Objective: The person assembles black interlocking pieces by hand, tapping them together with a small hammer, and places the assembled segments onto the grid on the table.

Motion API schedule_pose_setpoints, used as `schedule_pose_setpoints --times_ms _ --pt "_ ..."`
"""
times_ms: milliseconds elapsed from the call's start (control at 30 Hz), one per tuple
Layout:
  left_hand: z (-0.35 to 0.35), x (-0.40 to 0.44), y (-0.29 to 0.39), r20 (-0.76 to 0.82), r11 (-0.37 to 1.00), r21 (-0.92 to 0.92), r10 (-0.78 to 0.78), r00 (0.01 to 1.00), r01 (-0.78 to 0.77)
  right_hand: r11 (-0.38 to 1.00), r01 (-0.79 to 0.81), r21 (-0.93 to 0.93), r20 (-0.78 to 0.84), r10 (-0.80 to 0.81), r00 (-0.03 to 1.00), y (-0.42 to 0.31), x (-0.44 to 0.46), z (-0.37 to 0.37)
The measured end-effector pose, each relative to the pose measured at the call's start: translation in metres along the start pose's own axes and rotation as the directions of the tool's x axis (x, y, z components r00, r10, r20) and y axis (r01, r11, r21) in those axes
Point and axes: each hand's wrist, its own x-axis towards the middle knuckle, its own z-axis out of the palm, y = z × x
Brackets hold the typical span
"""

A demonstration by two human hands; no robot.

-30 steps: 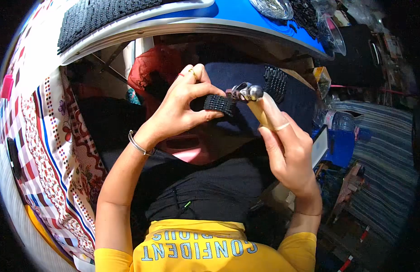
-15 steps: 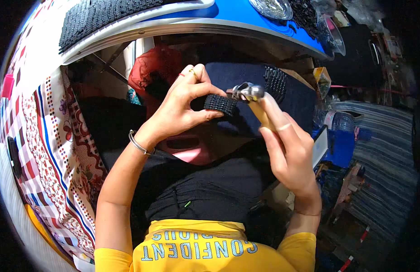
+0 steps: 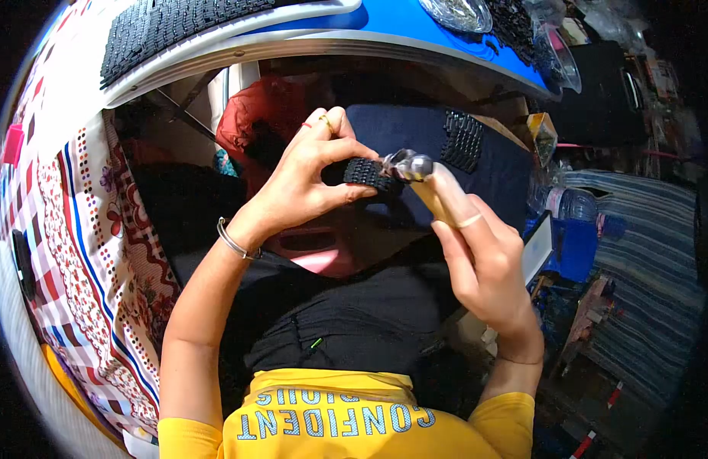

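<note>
My left hand (image 3: pixel 312 172) pinches a narrow black strip of small linked pieces (image 3: pixel 362 174) between thumb and fingers, over the dark lap area. My right hand (image 3: pixel 484 252) is closed round what look like pliers (image 3: pixel 407 166), with a shiny metal head and a yellow handle. Their metal tip meets the right end of the strip, close to my left fingertips; the exact contact is too small to make out. Another piece of the same black linked mesh (image 3: pixel 462 140) lies beyond on a dark blue cloth-like surface (image 3: pixel 392 122).
A blue table (image 3: pixel 400 23) with a white rim stands ahead, bearing a large black mesh (image 3: pixel 178 30), a clear container (image 3: pixel 461 11) and loose black pieces (image 3: pixel 514 34). A red bag (image 3: pixel 251 118) hangs below. Right are a water bottle (image 3: pixel 572 203) and a striped mat (image 3: pixel 644 245).
The pliers and my right hand have shifted slightly left and down, bringing the metal head closer against the strip. My left hand stays almost still with the strip.
</note>
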Motion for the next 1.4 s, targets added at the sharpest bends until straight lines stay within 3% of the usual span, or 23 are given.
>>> schedule_pose_setpoints --times_ms 133,300,433,767,967,1133,1400 --pt "0.000 0.003 0.002 -0.008 1.000 -0.011 0.006 1.000 -0.006 1.000 0.006 -0.028 0.005 -0.006 1.000 -0.002 -0.002 0.002" --pt "0.000 0.002 0.002 -0.011 1.000 -0.006 -0.005 1.000 0.005 0.994 0.049 0.099 -0.111 -0.038 0.993 -0.005 -0.003 -0.001" --pt "-0.002 0.002 0.003 0.033 1.000 0.001 -0.014 0.999 0.014 0.999 0.024 0.042 0.014 -0.024 1.000 0.000 -0.006 0.001" --pt "-0.002 0.002 0.004 0.041 0.999 -0.022 -0.042 0.998 0.043 0.994 0.059 0.097 -0.094 -0.050 0.994 -0.007 -0.001 -0.003" --pt "-0.004 0.004 0.005 0.038 0.999 -0.035 -0.029 0.999 0.030 0.999 0.038 -0.013 0.024 -0.037 0.999 -0.001 -0.001 0.007" --pt "0.000 0.001 0.001 -0.006 1.000 0.001 0.008 1.000 -0.008 0.992 0.076 0.103 -0.144 -0.061 0.988 -0.007 0.000 0.001" --pt "0.000 0.001 0.001 0.003 1.000 0.004 0.015 1.000 -0.015 0.999 0.000 0.035 0.044 -0.002 0.999 -0.002 0.002 0.002"
